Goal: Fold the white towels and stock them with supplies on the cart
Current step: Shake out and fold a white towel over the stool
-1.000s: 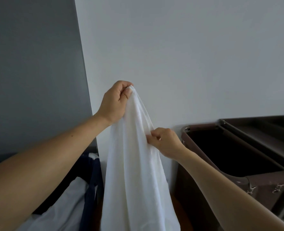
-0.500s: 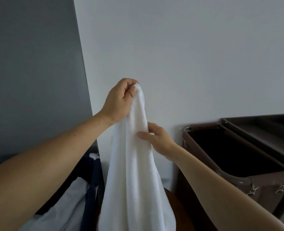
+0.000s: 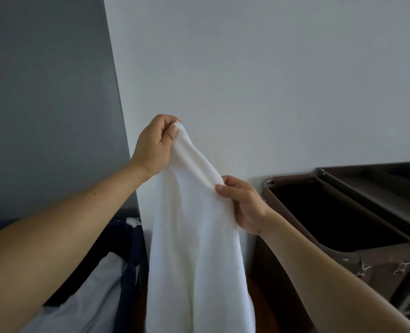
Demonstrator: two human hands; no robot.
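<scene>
Where the view is nearest, low on the left, a dark blue bag (image 3: 133,251) sits with pale cloth (image 3: 91,292) bunched in it; whether that is more towels I cannot tell. Just beyond, the white towel (image 3: 196,236) hangs in the air, unfolded, its lower end cut off by the frame. The left hand (image 3: 154,146) holds the top corner, its grip clamped on the cloth between thumb and curled fingers. The right hand (image 3: 244,205), lower and to the right, has its grip pinched on the sloping top edge. Past the hands, to the right, stands the brown cart (image 3: 379,260), its open bin dark. No folded towel or supplies show in the part visible, and its far side runs out of view. By my reckoning the task is barely begun: this towel has no fold yet, and the stocking is all ahead. Behind everything is a plain pale wall (image 3: 271,80).
</scene>
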